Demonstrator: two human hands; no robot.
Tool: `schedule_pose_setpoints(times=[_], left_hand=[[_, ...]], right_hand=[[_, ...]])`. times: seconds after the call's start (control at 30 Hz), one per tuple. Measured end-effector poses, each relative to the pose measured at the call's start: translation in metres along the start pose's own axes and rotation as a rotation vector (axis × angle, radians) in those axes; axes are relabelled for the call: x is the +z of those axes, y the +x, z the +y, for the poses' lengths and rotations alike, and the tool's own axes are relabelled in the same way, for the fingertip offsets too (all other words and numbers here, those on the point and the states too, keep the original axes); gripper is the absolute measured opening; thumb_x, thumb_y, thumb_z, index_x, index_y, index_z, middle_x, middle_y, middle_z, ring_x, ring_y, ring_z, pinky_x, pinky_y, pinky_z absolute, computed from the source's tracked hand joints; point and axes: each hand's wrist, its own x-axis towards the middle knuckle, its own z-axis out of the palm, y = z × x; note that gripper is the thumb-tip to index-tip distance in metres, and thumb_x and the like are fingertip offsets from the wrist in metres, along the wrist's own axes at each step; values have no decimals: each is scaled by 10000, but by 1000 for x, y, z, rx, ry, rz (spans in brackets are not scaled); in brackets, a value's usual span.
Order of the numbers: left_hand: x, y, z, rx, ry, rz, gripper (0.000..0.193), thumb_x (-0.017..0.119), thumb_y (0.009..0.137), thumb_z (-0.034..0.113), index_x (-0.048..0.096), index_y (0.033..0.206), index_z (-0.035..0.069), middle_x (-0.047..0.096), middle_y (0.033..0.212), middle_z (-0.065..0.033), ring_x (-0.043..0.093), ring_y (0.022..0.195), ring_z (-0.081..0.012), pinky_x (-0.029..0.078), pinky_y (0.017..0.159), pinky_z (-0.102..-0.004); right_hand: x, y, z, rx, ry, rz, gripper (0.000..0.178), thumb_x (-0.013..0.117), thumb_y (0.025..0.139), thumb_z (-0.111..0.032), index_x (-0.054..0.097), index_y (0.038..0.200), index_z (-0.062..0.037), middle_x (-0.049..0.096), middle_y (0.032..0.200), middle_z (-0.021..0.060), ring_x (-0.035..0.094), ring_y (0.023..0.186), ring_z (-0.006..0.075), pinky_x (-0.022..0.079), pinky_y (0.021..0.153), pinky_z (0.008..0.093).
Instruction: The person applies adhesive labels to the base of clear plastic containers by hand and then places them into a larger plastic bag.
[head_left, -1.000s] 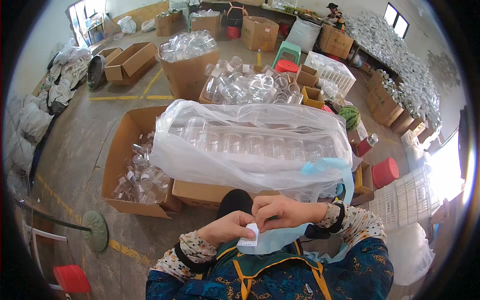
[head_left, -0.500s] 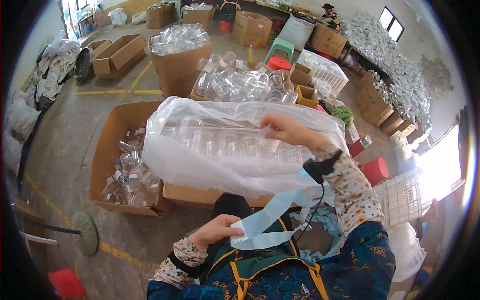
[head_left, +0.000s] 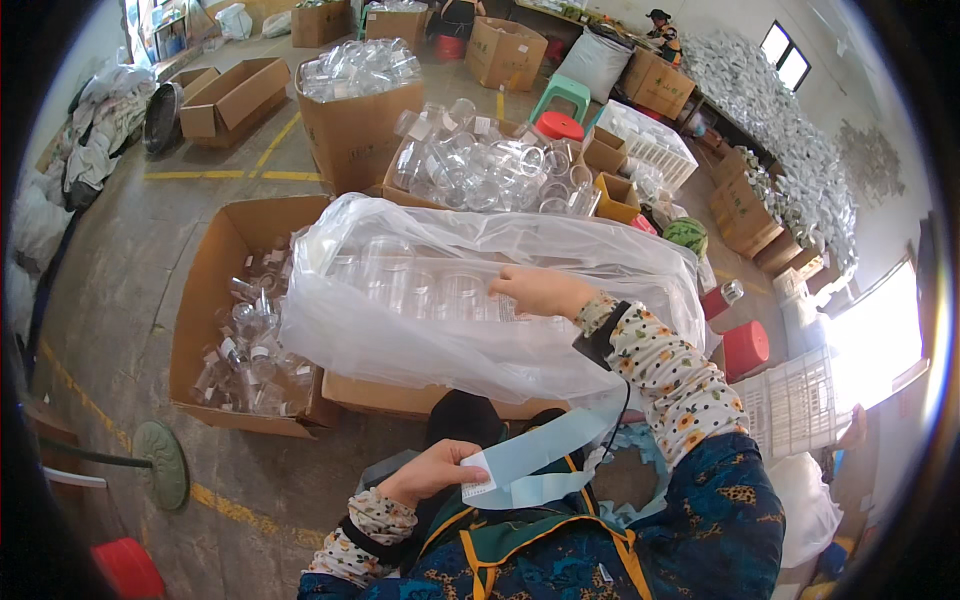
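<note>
My left hand [head_left: 432, 474], low over my lap, pinches a light blue label strip [head_left: 555, 450] by its end, where a small white label [head_left: 478, 474] sits. The strip trails right towards my right forearm, with one loop folded below. My right hand [head_left: 543, 293] reaches into the box lined with a translucent plastic bag [head_left: 440, 345]. Its fingers are bent down together against a row of clear jars [head_left: 462, 295]; whatever they pinch is hidden. The jars stand side by side inside the liner.
Left of the lined box, an open carton [head_left: 215, 300] holds small clear containers. Behind it lie more clear jars [head_left: 470, 165] in another carton. A red stool [head_left: 745, 347] and a white crate [head_left: 795, 405] stand at right, a green round base [head_left: 162, 465] at left.
My right hand has moved left and slightly down along the jar row, fingers now lower against the jars. My left hand still pinches the strip, which has shifted and hangs flatter.
</note>
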Motion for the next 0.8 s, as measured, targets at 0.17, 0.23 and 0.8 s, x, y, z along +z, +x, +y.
schedule_pose_setpoints(times=[0.17, 0.23, 0.8], left_hand=[[5, 1, 2, 9, 16, -2, 232, 668, 821, 147, 644, 985, -16, 659, 864, -28, 595, 780, -84, 465, 730, -229], [13, 3, 7, 6, 63, 9, 225, 672, 818, 150, 645, 968, -16, 652, 854, -19, 585, 766, -80, 460, 728, -224], [96, 3, 60, 108, 490, 38, 217, 684, 780, 132, 627, 905, -36, 624, 807, -33, 555, 763, -108, 439, 706, -254]], right_hand=[[31, -10, 1, -80, -178, 299, 356, 611, 744, -33, 548, 1084, -117, 543, 996, 109, 565, 947, 296, 489, 766, 397], [47, -19, 11, -102, -181, 385, 347, 603, 748, -37, 562, 1083, -116, 550, 1022, 106, 568, 952, 289, 489, 770, 399], [0, -213, -134, -122, 930, 177, 412, 615, 846, -161, 432, 1197, -47, 588, 1054, 164, 579, 962, 320, 455, 837, 379]])
